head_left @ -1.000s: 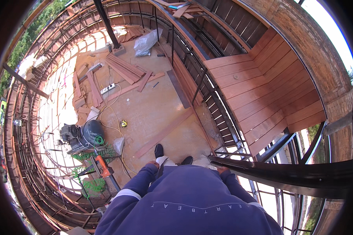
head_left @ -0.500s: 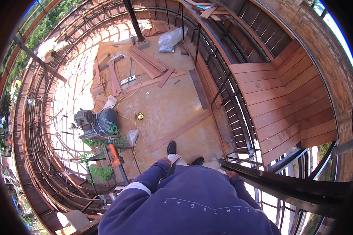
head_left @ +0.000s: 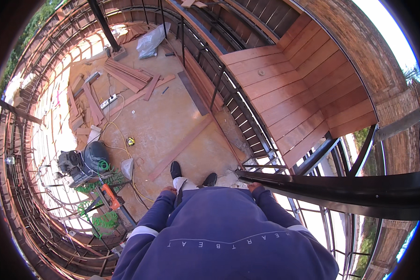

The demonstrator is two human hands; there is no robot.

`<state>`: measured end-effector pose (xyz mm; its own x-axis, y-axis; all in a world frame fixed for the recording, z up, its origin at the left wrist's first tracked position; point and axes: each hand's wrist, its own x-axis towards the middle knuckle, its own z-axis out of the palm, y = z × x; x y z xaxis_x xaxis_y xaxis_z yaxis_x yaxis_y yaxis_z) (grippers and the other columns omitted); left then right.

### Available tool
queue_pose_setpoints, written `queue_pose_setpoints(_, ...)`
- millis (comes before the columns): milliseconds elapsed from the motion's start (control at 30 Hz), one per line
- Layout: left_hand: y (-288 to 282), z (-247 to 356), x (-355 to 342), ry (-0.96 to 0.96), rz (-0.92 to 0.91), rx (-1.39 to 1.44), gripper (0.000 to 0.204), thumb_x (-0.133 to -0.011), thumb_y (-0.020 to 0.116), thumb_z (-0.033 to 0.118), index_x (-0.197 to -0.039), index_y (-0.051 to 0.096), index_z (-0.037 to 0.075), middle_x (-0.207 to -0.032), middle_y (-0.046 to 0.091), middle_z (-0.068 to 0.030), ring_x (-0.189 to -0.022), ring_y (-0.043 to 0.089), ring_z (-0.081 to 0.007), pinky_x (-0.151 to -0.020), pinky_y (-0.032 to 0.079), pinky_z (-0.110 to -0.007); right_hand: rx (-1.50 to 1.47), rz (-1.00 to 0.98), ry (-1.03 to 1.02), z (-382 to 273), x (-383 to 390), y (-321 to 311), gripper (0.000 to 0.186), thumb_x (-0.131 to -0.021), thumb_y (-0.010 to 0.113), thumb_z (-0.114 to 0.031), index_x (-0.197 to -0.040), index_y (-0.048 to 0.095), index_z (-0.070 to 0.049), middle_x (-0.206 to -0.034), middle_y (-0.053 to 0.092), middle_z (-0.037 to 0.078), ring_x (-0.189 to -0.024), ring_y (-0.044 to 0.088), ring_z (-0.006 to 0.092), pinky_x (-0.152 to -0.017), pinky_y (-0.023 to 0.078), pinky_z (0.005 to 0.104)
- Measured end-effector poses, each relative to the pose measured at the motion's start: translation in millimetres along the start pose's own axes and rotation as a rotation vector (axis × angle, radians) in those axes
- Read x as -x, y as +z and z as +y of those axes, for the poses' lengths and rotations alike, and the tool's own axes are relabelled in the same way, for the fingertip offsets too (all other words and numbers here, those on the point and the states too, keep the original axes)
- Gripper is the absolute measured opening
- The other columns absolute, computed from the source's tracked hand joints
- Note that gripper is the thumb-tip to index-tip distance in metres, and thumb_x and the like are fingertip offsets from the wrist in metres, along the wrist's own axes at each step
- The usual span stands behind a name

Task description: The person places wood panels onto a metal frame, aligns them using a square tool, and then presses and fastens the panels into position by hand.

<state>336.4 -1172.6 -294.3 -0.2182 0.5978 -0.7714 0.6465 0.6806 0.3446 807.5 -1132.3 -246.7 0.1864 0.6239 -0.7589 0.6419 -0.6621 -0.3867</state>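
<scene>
My left hand hangs beside my left leg, just out of the dark blue sleeve. It shows small, its fingers mostly hidden, and nothing is visible in it. My right hand is low on my other side, close to the end of a thick black metal beam. Whether it touches the beam is unclear, and its fingers are hard to make out. An orange-bodied power tool stands left of my left hand, with a coiled green hose beside it. A narrow reddish board lies on the floor ahead of my dark shoes.
A dark air compressor stands at left. Farther off are loose boards, a white power strip, a yellow tape measure and a plastic bag. A slatted wooden bench curves along the right. Cords cross the floor.
The view has swung right, so the floor and bench sit farther left. My left hand has drawn away from my left shoe toward my side. My right hand shows more clearly.
</scene>
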Motion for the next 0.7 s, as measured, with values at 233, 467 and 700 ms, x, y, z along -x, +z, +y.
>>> queue_pose_setpoints(233,-18.4,32.4,8.8,0.038,0.033,0.006,0.019,-0.073,0.058,0.020,-0.087,0.068,0.012,-0.082,0.066,-0.0113,-0.073,0.063,-0.0223,-0.073,0.049,-0.031,-0.095,-0.050,-0.078,46.1,-19.5,4.8,0.018,-0.071,0.059,-0.017,-0.076,0.063,-0.001,-0.064,0.061,0.007,-0.055,0.054,0.0135,-0.051,0.042,0.0282)
queue_pose_setpoints(467,-18.5,21.9,-0.1,0.019,0.044,0.014,0.022,-0.072,0.056,0.024,-0.087,0.067,0.013,-0.087,0.065,-0.0126,-0.083,0.062,-0.0260,-0.080,0.047,-0.033,0.170,-0.022,-0.075,18.5,2.1,1.9,0.033,-0.070,0.057,-0.029,-0.078,0.064,0.003,-0.073,0.064,0.017,-0.067,0.062,0.0242,-0.063,0.047,0.0329)
queue_pose_setpoints(700,-45.2,-5.7,-10.8,-0.016,0.060,0.028,0.022,-0.072,0.057,0.024,-0.086,0.067,0.010,-0.086,0.065,-0.0135,-0.084,0.062,-0.0261,-0.080,0.047,-0.034,0.834,-0.093,-0.528,1.0,-3.9,17.2,0.026,-0.075,0.051,-0.030,-0.087,0.063,-0.009,-0.082,0.062,0.016,-0.079,0.061,0.0298,-0.071,0.048,0.0376)
